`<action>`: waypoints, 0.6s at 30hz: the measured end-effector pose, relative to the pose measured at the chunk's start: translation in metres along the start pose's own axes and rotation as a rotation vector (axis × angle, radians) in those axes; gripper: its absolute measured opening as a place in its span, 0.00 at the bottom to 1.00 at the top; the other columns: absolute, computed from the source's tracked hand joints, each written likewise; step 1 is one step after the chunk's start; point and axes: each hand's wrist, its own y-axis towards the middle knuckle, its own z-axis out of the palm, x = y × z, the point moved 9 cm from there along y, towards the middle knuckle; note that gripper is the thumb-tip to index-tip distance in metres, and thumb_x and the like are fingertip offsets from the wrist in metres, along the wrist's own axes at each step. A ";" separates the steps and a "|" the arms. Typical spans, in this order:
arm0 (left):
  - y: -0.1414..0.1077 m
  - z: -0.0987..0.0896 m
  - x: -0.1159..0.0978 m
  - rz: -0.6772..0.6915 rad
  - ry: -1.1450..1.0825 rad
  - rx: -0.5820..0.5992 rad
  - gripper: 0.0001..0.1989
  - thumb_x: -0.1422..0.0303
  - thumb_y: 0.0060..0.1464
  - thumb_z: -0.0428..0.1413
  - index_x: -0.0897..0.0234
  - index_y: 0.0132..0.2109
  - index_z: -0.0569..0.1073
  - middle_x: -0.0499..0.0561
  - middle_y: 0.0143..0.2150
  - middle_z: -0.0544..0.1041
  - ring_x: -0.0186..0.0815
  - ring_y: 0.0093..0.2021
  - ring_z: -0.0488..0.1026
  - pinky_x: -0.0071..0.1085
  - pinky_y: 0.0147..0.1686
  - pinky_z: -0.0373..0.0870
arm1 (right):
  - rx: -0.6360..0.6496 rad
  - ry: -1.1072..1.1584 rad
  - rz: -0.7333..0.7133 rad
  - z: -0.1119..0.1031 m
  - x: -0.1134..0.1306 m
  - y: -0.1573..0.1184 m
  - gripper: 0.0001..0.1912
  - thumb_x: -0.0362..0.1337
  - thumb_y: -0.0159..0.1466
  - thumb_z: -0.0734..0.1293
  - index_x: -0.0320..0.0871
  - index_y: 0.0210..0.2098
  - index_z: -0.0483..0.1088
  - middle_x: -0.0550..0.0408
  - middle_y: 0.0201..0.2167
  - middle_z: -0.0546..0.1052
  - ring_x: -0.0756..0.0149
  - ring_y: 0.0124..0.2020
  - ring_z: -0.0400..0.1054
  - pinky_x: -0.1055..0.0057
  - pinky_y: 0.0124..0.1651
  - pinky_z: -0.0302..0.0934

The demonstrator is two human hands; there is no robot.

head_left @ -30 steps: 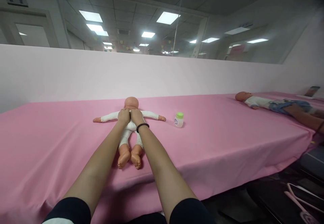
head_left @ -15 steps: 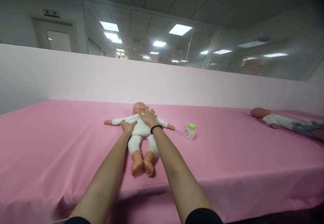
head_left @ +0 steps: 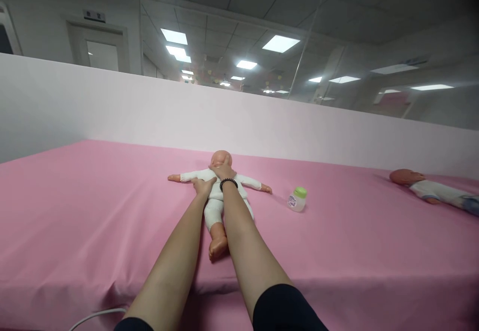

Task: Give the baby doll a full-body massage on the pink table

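Note:
A baby doll in a white long-sleeved top and trousers lies on its back, arms stretched out and head away from me. My left hand holds the side of its torso, thumb over the chest and fingers at the flank. My right hand, with a black coil band at the wrist, rests at the doll's neck and chin, fingers spread and pointing toward the face. My right forearm hides one of the doll's legs. Right of the doll's hand stands a small clear bottle with a green cap.
A pink sheet covers the table. Another doll lies at the far right. Behind the table runs a low white wall with glass panels above. A pale cable hangs at the front edge.
My right hand has moved from the doll's upper chest and shoulder to its neck and chin. My left hand stays at its side. The view has shifted slightly left.

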 end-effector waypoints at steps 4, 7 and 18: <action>-0.007 0.000 0.000 -0.068 -0.057 -0.023 0.45 0.66 0.44 0.73 0.69 0.62 0.58 0.67 0.58 0.73 0.49 0.62 0.73 0.39 0.59 0.70 | -0.001 -0.007 0.019 -0.006 -0.005 0.003 0.63 0.61 0.64 0.66 0.46 0.75 0.16 0.40 0.60 0.74 0.49 0.63 0.69 0.50 0.64 0.53; -0.010 -0.001 -0.003 -0.059 -0.100 -0.050 0.48 0.69 0.44 0.73 0.68 0.65 0.53 0.66 0.58 0.73 0.48 0.61 0.73 0.39 0.59 0.70 | -0.019 -0.028 0.012 -0.006 -0.004 0.003 0.61 0.59 0.64 0.66 0.48 0.76 0.18 0.40 0.60 0.75 0.48 0.63 0.69 0.49 0.64 0.52; -0.021 -0.009 0.005 -0.284 -0.424 -0.106 0.47 0.70 0.44 0.72 0.73 0.65 0.55 0.73 0.64 0.67 0.47 0.54 0.77 0.36 0.45 0.77 | -0.043 0.070 0.008 -0.011 -0.013 0.002 0.51 0.53 0.68 0.64 0.52 0.78 0.28 0.41 0.60 0.75 0.46 0.62 0.70 0.50 0.65 0.51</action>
